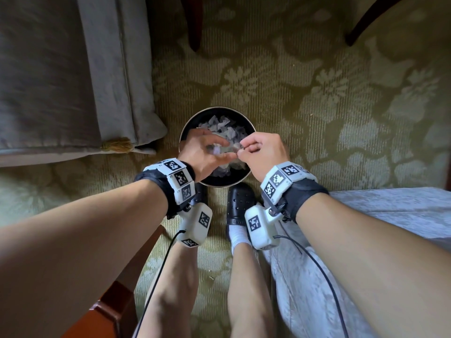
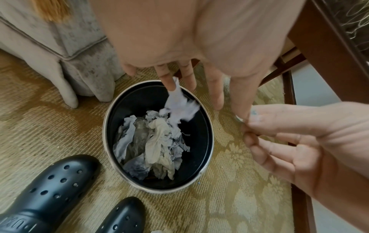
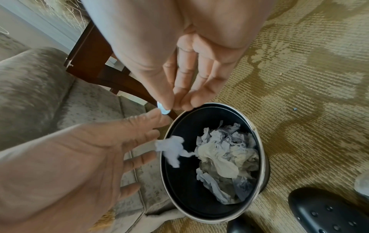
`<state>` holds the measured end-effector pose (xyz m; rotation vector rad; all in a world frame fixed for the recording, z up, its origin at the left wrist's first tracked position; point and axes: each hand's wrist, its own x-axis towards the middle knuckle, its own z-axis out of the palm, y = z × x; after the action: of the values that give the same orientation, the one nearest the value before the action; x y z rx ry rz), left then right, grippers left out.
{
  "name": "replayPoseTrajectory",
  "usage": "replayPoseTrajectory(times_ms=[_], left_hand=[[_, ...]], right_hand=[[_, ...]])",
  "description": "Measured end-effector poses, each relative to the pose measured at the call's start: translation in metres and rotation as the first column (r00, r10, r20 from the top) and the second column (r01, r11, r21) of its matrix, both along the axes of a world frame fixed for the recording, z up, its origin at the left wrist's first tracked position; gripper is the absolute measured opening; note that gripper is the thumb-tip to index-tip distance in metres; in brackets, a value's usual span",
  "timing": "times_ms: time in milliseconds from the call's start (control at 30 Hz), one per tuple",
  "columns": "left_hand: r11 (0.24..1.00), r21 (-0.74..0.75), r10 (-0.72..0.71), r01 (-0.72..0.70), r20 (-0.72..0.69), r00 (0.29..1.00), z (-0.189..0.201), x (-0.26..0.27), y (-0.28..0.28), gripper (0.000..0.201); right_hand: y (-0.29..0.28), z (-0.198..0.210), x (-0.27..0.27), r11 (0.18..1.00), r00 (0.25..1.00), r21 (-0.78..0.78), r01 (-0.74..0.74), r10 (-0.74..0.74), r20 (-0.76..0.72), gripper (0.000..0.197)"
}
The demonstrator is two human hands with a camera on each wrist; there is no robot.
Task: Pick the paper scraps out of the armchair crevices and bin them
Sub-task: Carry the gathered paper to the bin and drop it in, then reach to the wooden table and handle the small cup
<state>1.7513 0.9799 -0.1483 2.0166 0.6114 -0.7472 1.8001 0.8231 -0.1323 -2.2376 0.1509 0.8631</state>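
Note:
A round black bin (image 1: 234,110) with a metal rim stands on the carpet, with crumpled paper scraps (image 2: 155,141) piled inside. Both hands hover just above it. My left hand (image 1: 207,147) has its fingers spread and straight. A white scrap (image 2: 177,102), blurred, hangs at its fingertips over the bin's mouth (image 3: 173,149). My right hand (image 1: 241,148) pinches a small pale scrap (image 3: 163,108) between thumb and fingers, right against the left thumb tip (image 2: 242,116).
The grey armchair (image 1: 61,69), with a gold tassel (image 1: 117,143), stands just left of the bin. My black clogs (image 1: 240,203) touch the bin's near side. Dark wooden chair legs (image 1: 195,25) rise behind, a wooden frame (image 1: 114,301) sits lower left, and pale cloth (image 1: 366,215) lies right.

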Motion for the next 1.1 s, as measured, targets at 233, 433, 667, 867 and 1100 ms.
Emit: replayPoseTrajectory(times_ms=[233,433,667,867,1100], left_hand=[[0.998,0.056,0.002,-0.002,0.002,1.000,0.006,0.000,-0.005,0.047],[0.987,0.155,0.044,-0.033,-0.073,0.996,0.045,-0.001,0.007,0.039],[0.966,0.212,0.151,-0.147,-0.005,0.988,0.148,-0.039,0.040,0.028],[0.937,0.237,0.254,-0.256,0.042,0.966,0.242,-0.110,0.084,0.020],[0.844,0.260,0.443,-0.470,0.156,0.883,0.311,-0.236,0.142,0.011]], right_hand=[[-0.006,0.004,0.002,1.000,1.000,-0.025,-0.008,0.008,0.012,0.011],[0.004,0.036,0.007,0.994,0.992,-0.023,-0.105,0.107,0.066,0.011],[0.045,0.145,0.009,0.924,0.903,-0.066,-0.377,0.383,0.195,0.004],[0.104,0.244,-0.027,0.806,0.772,-0.069,-0.588,0.585,0.249,0.006],[0.181,0.309,-0.131,0.684,0.631,-0.093,-0.723,0.710,0.313,0.004]])
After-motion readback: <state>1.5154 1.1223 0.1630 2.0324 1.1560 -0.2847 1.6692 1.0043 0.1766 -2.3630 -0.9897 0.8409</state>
